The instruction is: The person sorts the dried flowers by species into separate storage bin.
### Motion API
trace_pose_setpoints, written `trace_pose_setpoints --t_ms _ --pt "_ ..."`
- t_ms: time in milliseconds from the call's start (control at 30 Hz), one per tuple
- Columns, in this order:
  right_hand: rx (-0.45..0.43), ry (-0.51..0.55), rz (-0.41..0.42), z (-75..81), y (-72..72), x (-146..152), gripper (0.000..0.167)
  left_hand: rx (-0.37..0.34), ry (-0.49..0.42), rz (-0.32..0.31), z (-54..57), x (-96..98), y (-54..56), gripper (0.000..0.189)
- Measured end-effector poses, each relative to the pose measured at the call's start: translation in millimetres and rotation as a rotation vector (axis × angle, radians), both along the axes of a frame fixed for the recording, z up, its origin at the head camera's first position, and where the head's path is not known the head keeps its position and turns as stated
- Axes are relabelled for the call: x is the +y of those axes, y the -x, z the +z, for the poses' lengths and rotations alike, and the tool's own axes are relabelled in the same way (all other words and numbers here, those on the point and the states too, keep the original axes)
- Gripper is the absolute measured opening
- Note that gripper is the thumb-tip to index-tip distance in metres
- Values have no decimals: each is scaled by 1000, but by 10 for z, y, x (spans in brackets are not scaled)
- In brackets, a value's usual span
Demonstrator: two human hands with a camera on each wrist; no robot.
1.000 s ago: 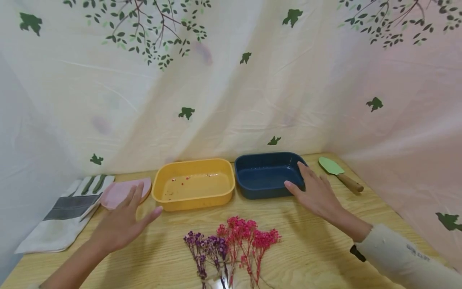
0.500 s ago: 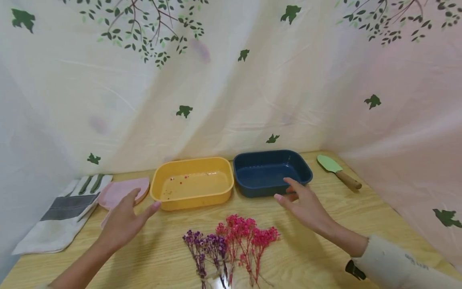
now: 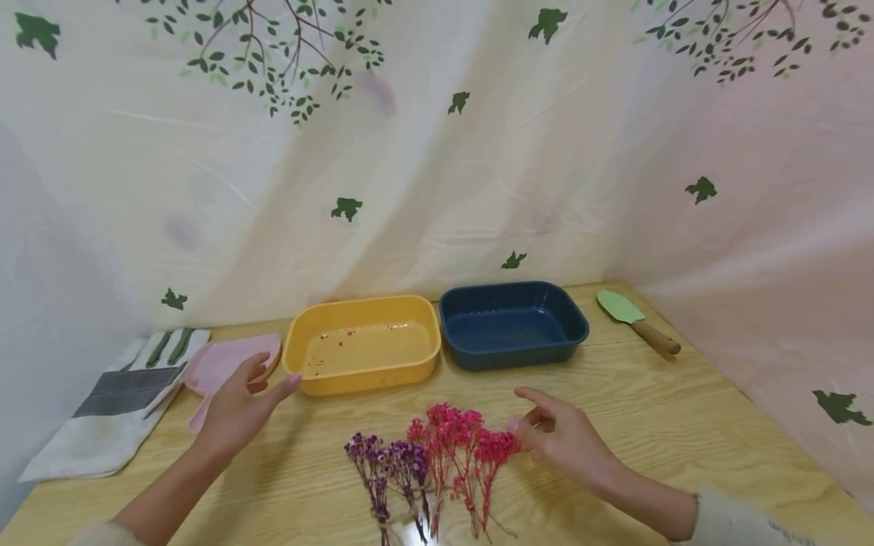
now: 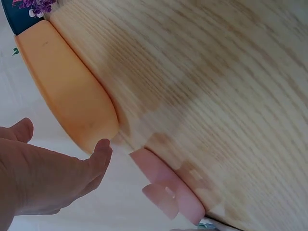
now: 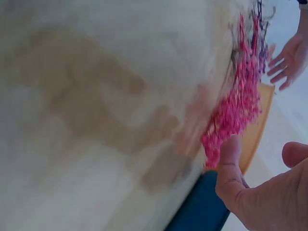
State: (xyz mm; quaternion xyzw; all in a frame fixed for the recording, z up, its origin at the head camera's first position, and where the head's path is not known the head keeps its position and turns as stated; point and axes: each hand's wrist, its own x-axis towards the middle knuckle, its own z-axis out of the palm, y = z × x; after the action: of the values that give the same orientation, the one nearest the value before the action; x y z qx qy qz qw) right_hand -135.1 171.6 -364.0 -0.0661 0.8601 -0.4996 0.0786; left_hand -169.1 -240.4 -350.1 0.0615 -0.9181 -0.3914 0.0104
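Observation:
My left hand (image 3: 235, 409) hovers with relaxed fingers near the pink cutting board (image 3: 228, 362) and the left end of the yellow tray (image 3: 369, 377). Nothing is in its grasp. My right hand (image 3: 570, 440), fingers loosely bent, is beside the pink dried flowers (image 3: 456, 432); its thumb tip overlaps their right edge in the head view. Nothing is held there either. To the left of the pink bunch lie purple dried flowers (image 3: 408, 464), stems toward me. In the right wrist view the pink flowers (image 5: 236, 113) appear just past the fingertips.
Next to the yellow tray, which holds a few small red and dark bits, stands a navy tray (image 3: 519, 355). A green trowel with a wooden handle (image 3: 655, 337) lies at the right. A striped cloth (image 3: 116, 425) is at the far left. Printed fabric (image 3: 410, 152) hangs behind the table.
My right hand has come down from the navy tray's right end toward the pink flowers, its fingers bending more. My left hand has shifted slightly, its fingers curving in.

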Motion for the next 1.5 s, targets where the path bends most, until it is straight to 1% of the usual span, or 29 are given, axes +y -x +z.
trace_pose_setpoints --t_ms 100,267,400,467,567,733,900,1000,1167,1267,1400,1500 --pt "-34 54 31 -62 -93 -34 62 -9 -41 10 -16 -1 -10 90" --pt "-56 72 61 -155 -213 -105 65 -24 -69 16 -36 3 4 90" --pt "-68 77 90 -222 -265 -160 69 -47 -85 24 -54 22 41 94" --pt "-63 73 91 -250 -274 -187 70 -52 -94 27 -63 37 60 94" --pt "-29 55 97 -286 -275 -223 69 -50 -92 31 -79 56 75 92" --pt "25 -11 119 -324 -261 -256 66 -41 -94 35 -105 61 91 93" --pt "62 -65 121 -347 -244 -283 62 -59 -161 59 -141 63 119 90" --pt "74 -72 114 -354 -241 -312 59 -67 -214 62 -158 66 136 87" --pt "76 -121 108 -342 -237 -334 57 -60 -269 44 -151 72 145 85" --pt "76 -172 111 -328 -241 -342 58 -53 -298 32 -147 71 161 84" --pt "85 -223 139 -307 -247 -348 61 -61 -329 18 -148 66 180 83" --pt "89 -232 177 -288 -239 -338 62 -73 -361 13 -153 62 191 83"
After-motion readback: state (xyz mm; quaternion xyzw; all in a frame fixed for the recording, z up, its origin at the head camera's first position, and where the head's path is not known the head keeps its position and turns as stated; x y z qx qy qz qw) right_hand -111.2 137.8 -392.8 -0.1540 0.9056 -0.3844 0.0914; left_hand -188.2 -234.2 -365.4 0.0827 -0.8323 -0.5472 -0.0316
